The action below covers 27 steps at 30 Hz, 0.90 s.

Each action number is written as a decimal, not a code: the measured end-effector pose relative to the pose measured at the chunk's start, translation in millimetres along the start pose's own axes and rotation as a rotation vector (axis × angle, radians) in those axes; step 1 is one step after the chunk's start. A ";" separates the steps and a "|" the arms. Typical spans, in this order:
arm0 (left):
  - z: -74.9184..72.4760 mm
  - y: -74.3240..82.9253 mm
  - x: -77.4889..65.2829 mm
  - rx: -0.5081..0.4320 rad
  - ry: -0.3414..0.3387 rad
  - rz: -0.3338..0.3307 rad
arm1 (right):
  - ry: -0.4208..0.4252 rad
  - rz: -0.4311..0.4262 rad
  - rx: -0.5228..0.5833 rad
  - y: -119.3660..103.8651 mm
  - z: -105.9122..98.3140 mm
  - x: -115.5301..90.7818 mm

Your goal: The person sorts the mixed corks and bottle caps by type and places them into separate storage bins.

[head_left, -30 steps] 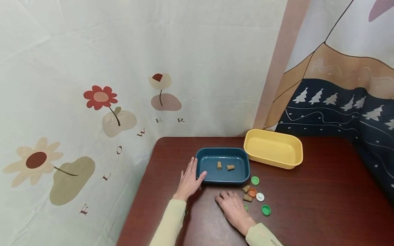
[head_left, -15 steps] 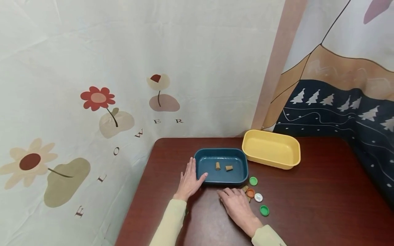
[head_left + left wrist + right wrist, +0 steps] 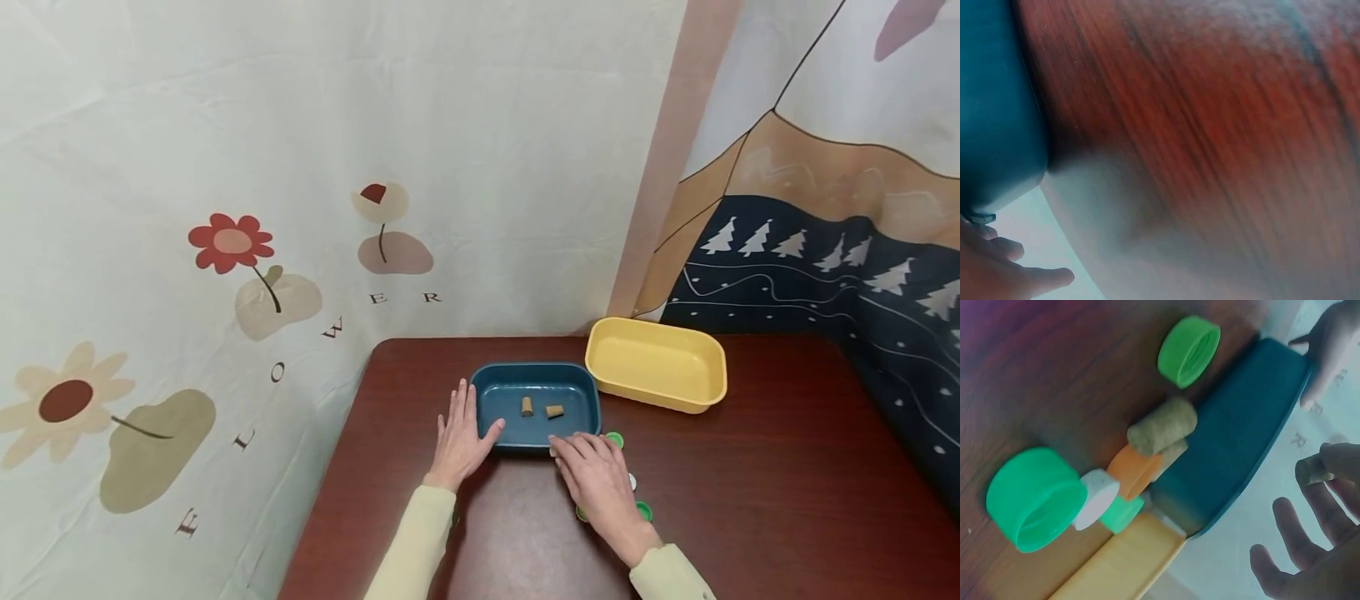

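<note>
My left hand (image 3: 459,446) lies along the left side of the blue tray (image 3: 540,442), fingers straight and thumb over its rim. Inside that tray are two corks, one cork (image 3: 527,407) upright and another cork (image 3: 554,411) on its side. At the tray's near right edge, my right hand (image 3: 597,475) pinches a cork (image 3: 1311,471) between thumb and finger, as the right wrist view shows. Under it, on the table, lie a cork (image 3: 1163,427) and, partly hidden, a second cork (image 3: 1174,456). In the left wrist view, some fingers (image 3: 1050,279) appear beside the blue tray.
Bottle caps lie around the right hand: light green cap (image 3: 1189,351), orange cap (image 3: 1129,470), white cap (image 3: 1099,497), larger green cap (image 3: 1035,500). A further green cap (image 3: 615,439) is near the tray corner. The yellow tray (image 3: 660,396) stands at the back right.
My right hand has gone from the table beside the corks up and right to the blue tray's near edge. The left hand stays at the tray. The view has shifted slightly.
</note>
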<state>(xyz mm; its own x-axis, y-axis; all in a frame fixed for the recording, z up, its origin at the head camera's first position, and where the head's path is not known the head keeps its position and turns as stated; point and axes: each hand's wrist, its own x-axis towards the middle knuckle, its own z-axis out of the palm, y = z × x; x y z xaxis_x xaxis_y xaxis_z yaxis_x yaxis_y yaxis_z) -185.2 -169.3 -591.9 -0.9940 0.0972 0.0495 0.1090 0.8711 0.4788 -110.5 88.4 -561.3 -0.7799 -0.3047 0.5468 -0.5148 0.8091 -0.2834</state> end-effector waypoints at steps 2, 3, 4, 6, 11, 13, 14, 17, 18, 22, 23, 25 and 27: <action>0.7 -0.7 -0.1 0.008 -0.005 -0.011 | 0.015 0.011 0.003 4.7 -0.7 2.8; 1.1 -0.8 -0.2 0.007 -0.008 -0.018 | 0.018 0.018 0.004 7.2 -1.1 4.4; 1.5 -0.9 -0.3 0.008 -0.009 -0.023 | 0.019 0.026 0.002 9.5 -1.3 5.8; 2.1 -0.5 -0.1 0.003 -0.009 -0.030 | 0.020 0.039 -0.006 14.5 -1.3 8.8; 2.5 1.2 0.5 -0.010 -0.006 -0.033 | 0.026 0.056 -0.011 24.9 -1.2 16.2; 2.5 1.5 0.5 -0.010 -0.013 -0.039 | 0.023 0.061 -0.009 27.8 -0.9 19.2; 2.4 1.7 0.4 -0.009 -0.017 -0.043 | 0.019 0.064 -0.010 28.9 -0.7 20.7; 2.8 1.4 0.3 -0.016 -0.013 -0.040 | 0.004 0.074 -0.013 31.2 0.4 25.2; 2.8 1.3 0.1 -0.017 -0.013 -0.041 | 0.002 0.074 -0.012 31.8 1.2 26.6; 2.9 1.2 -0.3 -0.023 -0.005 -0.038 | -0.013 0.071 -0.006 32.6 4.5 31.8; 2.8 1.5 -0.3 -0.025 -0.006 -0.038 | -0.019 0.070 -0.006 32.6 5.5 33.0; 2.6 1.6 -0.1 -0.026 -0.009 -0.040 | -0.033 0.072 -0.013 32.1 7.7 35.2; 2.1 1.9 -0.2 -0.028 -0.014 -0.042 | -0.046 0.074 -0.025 31.3 10.3 37.5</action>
<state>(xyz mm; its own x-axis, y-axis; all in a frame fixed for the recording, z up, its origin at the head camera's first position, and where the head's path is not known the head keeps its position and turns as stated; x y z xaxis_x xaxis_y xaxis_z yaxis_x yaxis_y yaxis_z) -184.8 -166.6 -592.9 -0.9976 0.0676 0.0162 0.0665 0.8610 0.5042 -159.5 97.2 -557.8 -0.8310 -0.2661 0.4886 -0.4471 0.8421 -0.3018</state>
